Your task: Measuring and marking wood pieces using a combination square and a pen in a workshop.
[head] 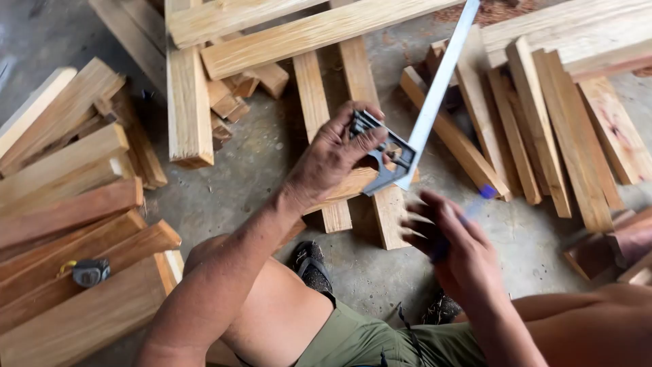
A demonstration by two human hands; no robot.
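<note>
left hand [333, 156] fingers grip combination square [407, 129], blade pointing up-right; blurred right hand [451, 248] fingers clasp blue pencil [485, 192].

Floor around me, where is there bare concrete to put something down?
Bare floor lies between the left wood stack and the middle planks. Another patch sits right of the right hand, below the right boards. Both stacks themselves are crowded.

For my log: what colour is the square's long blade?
Silvery grey metal blade, clearest in the head view.
</note>
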